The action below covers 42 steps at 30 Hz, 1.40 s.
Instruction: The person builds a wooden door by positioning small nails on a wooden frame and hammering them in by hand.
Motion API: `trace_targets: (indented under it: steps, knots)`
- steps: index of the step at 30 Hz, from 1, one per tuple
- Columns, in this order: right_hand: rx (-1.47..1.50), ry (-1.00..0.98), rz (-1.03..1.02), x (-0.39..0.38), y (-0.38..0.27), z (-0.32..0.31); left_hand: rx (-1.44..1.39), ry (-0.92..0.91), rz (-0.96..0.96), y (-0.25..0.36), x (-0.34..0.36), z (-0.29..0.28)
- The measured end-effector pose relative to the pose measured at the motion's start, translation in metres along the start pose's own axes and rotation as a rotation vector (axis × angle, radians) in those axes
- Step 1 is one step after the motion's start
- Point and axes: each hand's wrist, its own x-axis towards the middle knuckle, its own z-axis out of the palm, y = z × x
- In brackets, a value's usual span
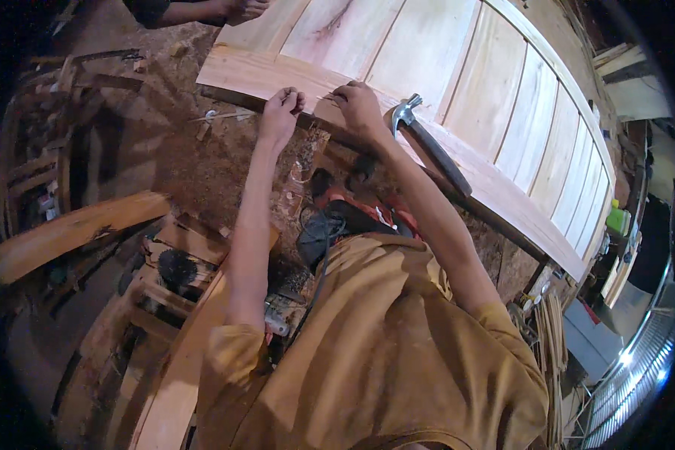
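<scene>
A large slatted panel of pale wood point(450, 60) with a curved far rail lies in front of me. My left hand point(281, 116) is just outside the panel's near edge, fingers curled and pinched; anything between them is too small to make out. My right hand point(358, 109) rests on the near rail point(240, 71), fingertips bent and closed at the wood; what they grip, if anything, is unclear. A claw hammer point(439, 154) with a dark handle lies on that rail, just right of my right hand.
Another person's hand point(244, 9) is at the panel's top left. A wooden plank point(79, 232) lies left, near a dark toothed blade point(176, 266). Red-and-black objects point(337, 202) sit beneath my arms. Thin strips point(551, 360) and a green container point(616, 220) are right.
</scene>
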Motion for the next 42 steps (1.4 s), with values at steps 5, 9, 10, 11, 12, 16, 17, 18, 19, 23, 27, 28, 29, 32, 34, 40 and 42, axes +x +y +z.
trace_targets:
  steps: [5,9,10,11,12,16,17,18,19,23,27,28,29,32,34,40,42]
  knots:
    - [-0.371,-0.005,-0.004,0.001,-0.009,0.004,-0.135,-0.156,-0.02,-0.004,-0.014,0.01]
    - [-0.622,-0.094,-0.135,0.009,-0.03,0.008,-0.355,-0.175,-0.011,-0.014,-0.013,0.001]
    - [-0.482,-0.042,-0.027,0.008,-0.037,0.007,-0.442,-0.109,-0.055,-0.017,-0.014,0.003]
    - [-0.342,0.009,0.08,0.007,-0.044,0.005,-0.529,-0.043,-0.101,-0.018,-0.014,0.005]
    - [-0.353,0.002,0.067,0.008,-0.053,0.004,-0.545,-0.042,-0.091,-0.017,-0.012,0.008]
    - [-0.07,0.03,-0.017,-0.005,-0.091,0.009,-0.631,-0.089,-0.332,0.007,-0.027,0.025]
    - [-0.063,0.01,-0.082,-0.009,-0.095,0.005,-0.648,-0.1,-0.341,0.004,-0.025,0.031]
    - [0.07,0.061,-0.094,-0.012,-0.105,0.001,-0.741,0.008,-0.338,0.008,-0.026,0.03]
    - [0.059,0.056,-0.101,-0.011,-0.099,-0.002,-0.831,0.109,-0.338,0.009,-0.023,0.031]
    - [0.022,0.202,0.125,-0.015,-0.051,-0.001,-0.949,-0.129,-0.202,-0.026,-0.014,-0.022]
    - [-0.263,0.166,-0.012,-0.03,-0.031,0.008,-0.145,0.019,-0.022,-0.013,-0.017,-0.019]
    - [-0.262,0.152,-0.031,-0.034,-0.03,0.013,-0.146,0.019,-0.02,-0.008,-0.014,-0.016]
    - [-0.26,0.138,-0.047,-0.036,-0.027,0.017,0.275,0.091,0.266,-0.006,-0.009,-0.006]
    - [-0.293,0.187,-0.004,-0.029,-0.032,0.019,0.884,0.048,0.598,0.018,0.004,0.027]
    - [-0.319,0.135,0.057,-0.025,-0.041,0.02,1.089,-0.05,0.618,0.021,0.014,0.028]
    - [-0.436,-0.03,0.164,-0.027,-0.054,0.016,1.501,-0.371,0.62,0.012,0.013,0.034]
    - [-0.483,-0.008,0.084,-0.028,-0.039,0.017,1.544,-0.379,0.609,0.011,0.012,0.037]
